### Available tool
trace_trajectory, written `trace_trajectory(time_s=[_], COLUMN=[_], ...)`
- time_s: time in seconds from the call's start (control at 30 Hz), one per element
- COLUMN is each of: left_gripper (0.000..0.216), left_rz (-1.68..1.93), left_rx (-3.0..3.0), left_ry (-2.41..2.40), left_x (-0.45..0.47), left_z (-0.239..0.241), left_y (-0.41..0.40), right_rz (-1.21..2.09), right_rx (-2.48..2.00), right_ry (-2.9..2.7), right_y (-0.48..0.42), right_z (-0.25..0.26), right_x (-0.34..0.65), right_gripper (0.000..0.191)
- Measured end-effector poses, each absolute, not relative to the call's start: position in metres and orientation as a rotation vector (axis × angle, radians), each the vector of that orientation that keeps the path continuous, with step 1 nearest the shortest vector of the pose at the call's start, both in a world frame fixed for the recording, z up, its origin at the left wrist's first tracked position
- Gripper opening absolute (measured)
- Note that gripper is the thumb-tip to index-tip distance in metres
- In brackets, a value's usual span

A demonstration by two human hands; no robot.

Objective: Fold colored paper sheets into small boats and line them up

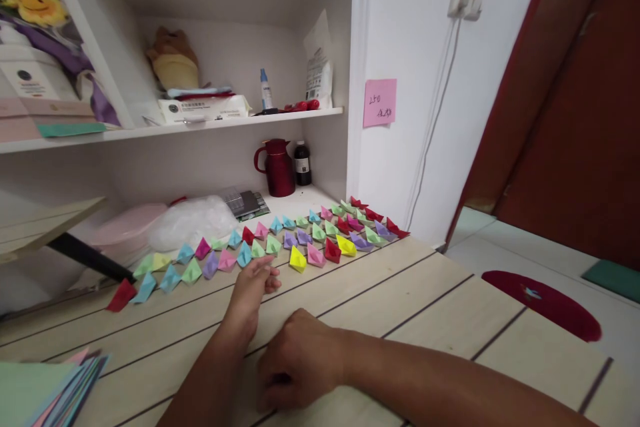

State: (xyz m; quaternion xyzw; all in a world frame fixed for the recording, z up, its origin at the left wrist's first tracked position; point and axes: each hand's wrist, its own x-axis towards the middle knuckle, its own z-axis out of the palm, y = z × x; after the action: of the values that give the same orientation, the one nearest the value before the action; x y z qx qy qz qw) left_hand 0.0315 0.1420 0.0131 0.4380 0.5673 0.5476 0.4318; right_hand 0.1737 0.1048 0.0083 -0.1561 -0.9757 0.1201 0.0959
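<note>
Several small folded paper boats in many colours stand in rows along the back of the slatted table point(400, 293). My left hand point(253, 290) reaches to the front row with fingers partly stretched out and nothing visible in them. Its fingertips are just short of a green boat point(273, 245), left of a bright yellow boat point(298, 259). A pink boat point(316, 254) and a red boat point(333, 251) stand farther right. My right hand point(300, 363) lies closer to me, curled into a loose fist over the table. No object shows in it, though its fingertips are partly hidden.
A stack of coloured paper point(50, 390) lies at the front left. Behind the boats are a clear plastic bag point(193, 223), a dark red jug point(279, 168) and a dark bottle point(303, 163). A shelf point(280, 119) overhangs them. A pink note point(380, 102) sticks to the wall.
</note>
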Motion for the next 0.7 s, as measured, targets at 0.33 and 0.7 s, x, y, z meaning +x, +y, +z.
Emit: trace_trajectory(time_s=[0.33,0.7], left_gripper=[0.032,0.030], left_rz=[1.207,1.038], left_rx=[1.198,1.494], left_ry=[1.603,1.809], left_x=[0.051,0.049], left_z=[0.005,-0.005], left_y=[0.178,0.184], right_rz=[0.486,0.506], right_rx=[-0.487,-0.379], right_ry=[-3.067,-2.962], right_y=[0.109,0.114], right_z=[0.018,0.004], right_x=[0.170,0.167], right_gripper=[0.026,0.023])
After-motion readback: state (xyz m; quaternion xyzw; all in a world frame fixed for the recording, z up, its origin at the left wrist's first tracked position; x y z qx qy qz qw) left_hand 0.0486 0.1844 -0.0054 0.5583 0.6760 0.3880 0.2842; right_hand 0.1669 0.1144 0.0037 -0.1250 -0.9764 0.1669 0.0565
